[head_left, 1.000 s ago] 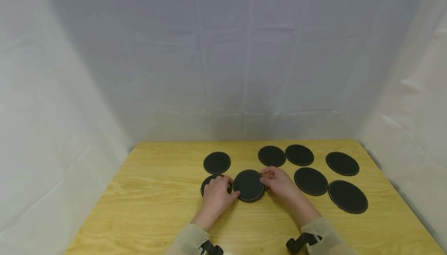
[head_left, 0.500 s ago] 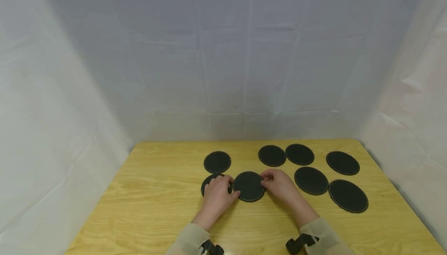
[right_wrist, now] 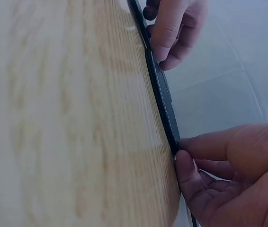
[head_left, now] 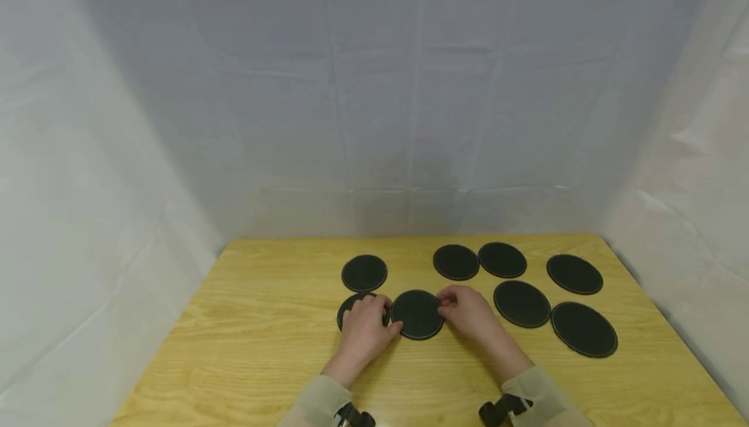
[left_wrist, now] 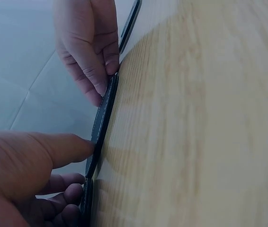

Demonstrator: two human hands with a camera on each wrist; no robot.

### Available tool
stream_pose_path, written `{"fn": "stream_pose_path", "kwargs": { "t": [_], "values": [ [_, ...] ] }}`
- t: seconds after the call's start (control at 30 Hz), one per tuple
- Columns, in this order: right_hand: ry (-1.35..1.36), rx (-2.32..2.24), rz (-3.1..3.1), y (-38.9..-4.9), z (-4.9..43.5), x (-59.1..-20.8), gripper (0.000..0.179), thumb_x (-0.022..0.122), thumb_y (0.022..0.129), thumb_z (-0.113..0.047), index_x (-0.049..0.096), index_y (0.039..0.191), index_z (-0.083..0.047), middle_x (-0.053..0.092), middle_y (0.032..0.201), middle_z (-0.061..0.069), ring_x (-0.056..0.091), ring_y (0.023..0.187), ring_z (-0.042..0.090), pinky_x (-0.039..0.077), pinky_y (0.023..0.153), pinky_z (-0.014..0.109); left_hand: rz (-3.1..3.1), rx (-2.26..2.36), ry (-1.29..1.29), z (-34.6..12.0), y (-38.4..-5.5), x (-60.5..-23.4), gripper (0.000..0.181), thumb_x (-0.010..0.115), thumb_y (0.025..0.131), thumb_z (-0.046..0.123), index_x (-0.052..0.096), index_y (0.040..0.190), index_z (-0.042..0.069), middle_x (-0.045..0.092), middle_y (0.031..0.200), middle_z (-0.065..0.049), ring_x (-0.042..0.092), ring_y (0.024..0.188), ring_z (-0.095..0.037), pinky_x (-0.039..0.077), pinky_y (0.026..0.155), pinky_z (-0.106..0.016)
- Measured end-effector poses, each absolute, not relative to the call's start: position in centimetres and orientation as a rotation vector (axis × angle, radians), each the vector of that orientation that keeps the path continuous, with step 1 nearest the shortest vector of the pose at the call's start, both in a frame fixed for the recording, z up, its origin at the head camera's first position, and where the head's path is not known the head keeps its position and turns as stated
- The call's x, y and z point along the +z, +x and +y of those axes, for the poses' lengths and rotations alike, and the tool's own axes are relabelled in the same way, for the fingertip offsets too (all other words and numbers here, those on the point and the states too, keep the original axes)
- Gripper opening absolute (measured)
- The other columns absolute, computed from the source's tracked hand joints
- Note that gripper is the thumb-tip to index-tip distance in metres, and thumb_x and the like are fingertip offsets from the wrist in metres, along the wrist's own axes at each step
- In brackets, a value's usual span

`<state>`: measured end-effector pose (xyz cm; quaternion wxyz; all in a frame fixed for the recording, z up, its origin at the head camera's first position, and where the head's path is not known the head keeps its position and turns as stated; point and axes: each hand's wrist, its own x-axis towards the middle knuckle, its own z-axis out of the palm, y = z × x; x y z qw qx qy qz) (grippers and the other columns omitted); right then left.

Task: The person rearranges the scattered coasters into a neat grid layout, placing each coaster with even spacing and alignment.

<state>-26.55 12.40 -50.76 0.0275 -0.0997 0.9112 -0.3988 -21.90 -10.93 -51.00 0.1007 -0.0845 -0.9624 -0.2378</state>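
A round black coaster (head_left: 418, 314) with pale stitching around its edge lies between the two hands. With thumb and index finger, my right hand (head_left: 470, 312) pinches its right edge, which shows closely in the right wrist view. My left hand (head_left: 364, 328) rests its thumb on the lower left edge of the same coaster. The other fingers of that hand lie over a second black coaster (head_left: 345, 314), partly hidden beneath them. Both coasters lie side by side, edge to edge in the left wrist view. Behind the left one is a third coaster (head_left: 364, 273).
Several more black coasters lie to the right: a back pair (head_left: 502, 260), another pair (head_left: 521, 303) in front, and a single coaster (head_left: 575, 274) at far right. White sheeting (head_left: 374, 121) walls the wooden table (head_left: 257, 323) at the back and sides.
The middle coaster has slid slightly toward the person, and my right hand has moved the same way with it. My left hand has stayed in place.
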Motion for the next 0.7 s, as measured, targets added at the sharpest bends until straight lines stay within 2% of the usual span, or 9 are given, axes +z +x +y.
{"fn": "stream_pose_path", "kwargs": {
  "t": [0.7],
  "values": [
    [-0.347, -1.204, 2.826, -26.67, 12.19, -50.86, 0.017, 0.079, 0.096, 0.001, 0.078, 0.113, 0.002, 0.074, 0.096, 0.003, 0.07, 0.092, 0.022, 0.059, 0.088, 0.046, -2.851, -0.713, -0.248, -11.02, -22.02, -51.06, 0.038, 0.093, 0.09, 0.03, 0.076, 0.117, 0.008, 0.069, 0.102, -0.005, 0.062, 0.096, -0.029, 0.042, 0.077, -0.046]
  ]
}}
